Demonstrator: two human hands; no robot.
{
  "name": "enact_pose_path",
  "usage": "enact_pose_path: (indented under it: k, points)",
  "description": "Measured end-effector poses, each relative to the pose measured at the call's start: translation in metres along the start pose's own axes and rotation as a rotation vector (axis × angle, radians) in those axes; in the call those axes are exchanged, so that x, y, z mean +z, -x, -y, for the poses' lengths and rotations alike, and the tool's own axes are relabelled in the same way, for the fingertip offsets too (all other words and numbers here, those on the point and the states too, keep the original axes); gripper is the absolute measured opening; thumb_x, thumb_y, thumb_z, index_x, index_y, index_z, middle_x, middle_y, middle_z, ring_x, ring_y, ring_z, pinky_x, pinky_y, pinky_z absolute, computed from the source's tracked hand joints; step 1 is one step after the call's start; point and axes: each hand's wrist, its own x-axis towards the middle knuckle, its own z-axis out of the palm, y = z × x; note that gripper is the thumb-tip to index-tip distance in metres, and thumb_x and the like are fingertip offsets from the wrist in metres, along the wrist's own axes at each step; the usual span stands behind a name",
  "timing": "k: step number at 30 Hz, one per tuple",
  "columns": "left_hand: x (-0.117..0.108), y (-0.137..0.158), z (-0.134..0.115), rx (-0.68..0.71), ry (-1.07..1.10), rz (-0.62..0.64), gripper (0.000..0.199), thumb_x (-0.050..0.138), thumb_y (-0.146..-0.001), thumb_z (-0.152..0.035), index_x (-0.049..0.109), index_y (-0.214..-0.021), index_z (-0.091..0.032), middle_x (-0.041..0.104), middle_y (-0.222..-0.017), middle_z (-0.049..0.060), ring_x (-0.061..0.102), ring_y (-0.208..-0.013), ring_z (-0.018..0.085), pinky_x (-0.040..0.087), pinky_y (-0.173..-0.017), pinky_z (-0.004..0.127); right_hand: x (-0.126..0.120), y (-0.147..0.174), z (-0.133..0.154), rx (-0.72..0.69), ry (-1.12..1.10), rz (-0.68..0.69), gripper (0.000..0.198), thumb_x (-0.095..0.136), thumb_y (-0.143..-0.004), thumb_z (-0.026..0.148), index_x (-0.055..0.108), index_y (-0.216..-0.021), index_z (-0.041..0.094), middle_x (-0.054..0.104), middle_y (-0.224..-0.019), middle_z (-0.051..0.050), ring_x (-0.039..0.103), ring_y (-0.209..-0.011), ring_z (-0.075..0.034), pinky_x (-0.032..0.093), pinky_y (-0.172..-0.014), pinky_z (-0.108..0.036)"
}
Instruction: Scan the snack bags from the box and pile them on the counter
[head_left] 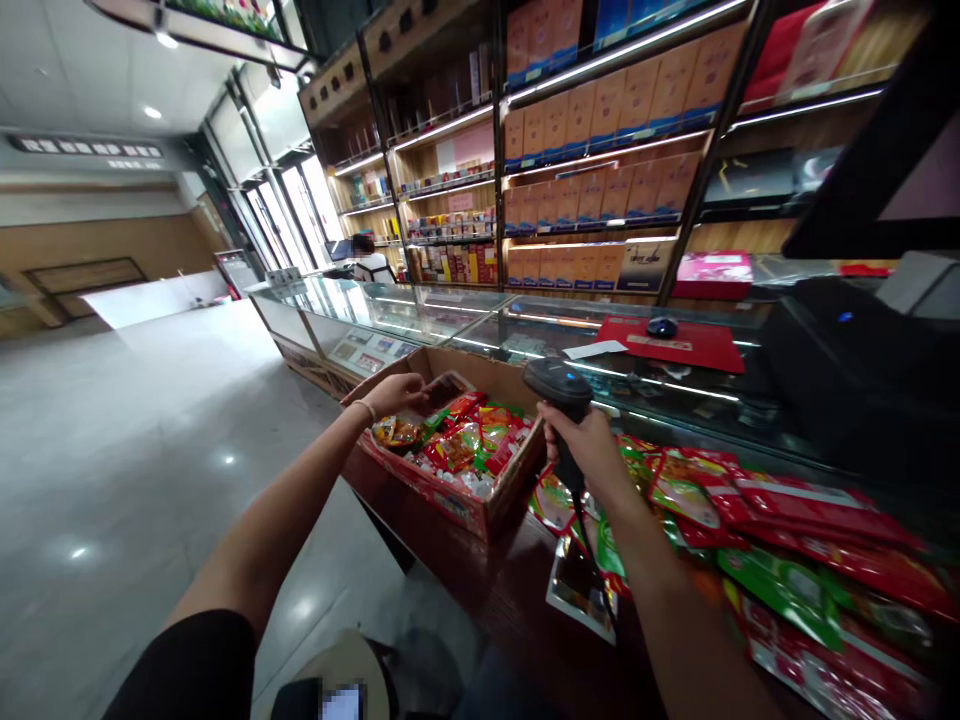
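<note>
My right hand (581,440) is wrapped round the handle of a black barcode scanner (559,385), whose cord hangs down past the wrist. The scanner is held up just beyond the right side of an open cardboard box (487,515). Shiny red, green and orange snack packets (465,440) fill the box. Over the box's far left part, my left hand (397,393) has its fingers closed at the edge of a dark, silvery-edged snack packet (450,388); their exact grip is partly hidden.
Many red and green packets (780,560) lie heaped on the right, with a silvery packet (581,590) near the table edge. Behind are a glass counter (442,310), a red mat (675,345) with a mouse (662,327), and stocked shelves. A stool (337,665) stands below.
</note>
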Motion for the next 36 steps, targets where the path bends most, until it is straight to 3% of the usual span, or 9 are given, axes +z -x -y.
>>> enact_pose_path:
  k: [3, 6, 10, 15, 20, 27, 32, 36]
  points:
    - [0.000, 0.006, -0.016, -0.078, 0.135, -0.221, 0.033, 0.062, -0.073, -0.051, 0.058, -0.075, -0.018, 0.062, -0.067, 0.000, 0.053, -0.062, 0.015, 0.037, -0.059, 0.025, -0.004, 0.007, 0.006, -0.037, -0.046, -0.009, 0.040, 0.076, -0.066, 0.050, 0.054, -0.076, 0.018, 0.052, -0.050, 0.006, 0.047, -0.034, -0.008, 0.038, -0.033, -0.019]
    - [0.005, 0.007, -0.037, -0.105, 0.308, -0.303, 0.037, 0.066, -0.069, -0.053, 0.056, -0.071, -0.018, 0.058, -0.060, -0.002, 0.051, -0.057, 0.013, 0.036, -0.057, 0.024, -0.012, 0.014, 0.007, -0.060, -0.040, -0.021, 0.040, 0.075, -0.068, 0.051, 0.054, -0.076, 0.018, 0.052, -0.050, 0.006, 0.047, -0.034, -0.008, 0.039, -0.033, -0.019]
    - [0.019, 0.003, -0.073, -0.068, 0.607, -0.239, 0.042, 0.070, -0.066, -0.055, 0.056, -0.073, -0.016, 0.052, -0.056, -0.004, 0.044, -0.049, 0.010, 0.033, -0.051, 0.022, -0.032, 0.027, 0.009, -0.099, 0.070, -0.051, 0.041, 0.074, -0.070, 0.051, 0.051, -0.085, 0.021, 0.052, -0.049, 0.007, 0.048, -0.034, -0.010, 0.039, -0.032, -0.020]
    - [0.042, -0.009, -0.121, 0.004, 0.832, -0.150, 0.043, 0.073, -0.063, -0.054, 0.060, -0.076, -0.015, 0.057, -0.062, -0.003, 0.049, -0.054, 0.010, 0.036, -0.054, 0.022, -0.062, 0.050, 0.019, -0.170, 0.228, -0.096, 0.046, 0.072, -0.073, 0.047, 0.048, -0.105, 0.025, 0.053, -0.051, 0.008, 0.048, -0.034, -0.011, 0.039, -0.032, -0.021]
    - [0.060, -0.017, -0.159, 0.056, 0.793, -0.083, 0.039, 0.071, -0.067, -0.051, 0.064, -0.075, -0.014, 0.058, -0.060, -0.002, 0.049, -0.052, 0.010, 0.037, -0.053, 0.022, -0.085, 0.067, 0.031, -0.173, 0.288, -0.121, 0.043, 0.070, -0.075, 0.047, 0.046, -0.104, 0.026, 0.052, -0.050, 0.009, 0.048, -0.034, -0.012, 0.038, -0.032, -0.021]
    - [0.065, -0.015, -0.183, 0.102, 0.744, -0.080, 0.035, 0.066, -0.072, -0.049, 0.064, -0.072, -0.014, 0.058, -0.059, -0.003, 0.048, -0.053, 0.009, 0.036, -0.052, 0.021, -0.101, 0.080, 0.031, -0.102, 0.333, -0.095, 0.034, 0.069, -0.075, 0.050, 0.051, -0.081, 0.021, 0.051, -0.046, 0.005, 0.050, -0.034, -0.012, 0.039, -0.034, -0.023]
    - [0.062, 0.004, -0.204, 0.093, 0.737, -0.059, 0.032, 0.064, -0.073, -0.046, 0.066, -0.076, -0.014, 0.064, -0.063, 0.000, 0.054, -0.055, 0.012, 0.040, -0.053, 0.022, -0.102, 0.090, 0.028, -0.085, 0.244, -0.131, 0.037, 0.071, -0.073, 0.051, 0.050, -0.079, 0.021, 0.052, -0.047, 0.005, 0.049, -0.034, -0.012, 0.039, -0.033, -0.023]
    - [0.068, 0.031, -0.221, 0.145, 0.693, -0.058, 0.029, 0.061, -0.076, -0.035, 0.070, -0.094, -0.015, 0.073, -0.086, 0.005, 0.065, -0.074, 0.018, 0.049, -0.068, 0.026, -0.103, 0.107, 0.029, -0.097, 0.215, -0.134, 0.037, 0.072, -0.072, 0.050, 0.049, -0.079, 0.022, 0.051, -0.047, 0.006, 0.049, -0.033, -0.011, 0.038, -0.033, -0.022]
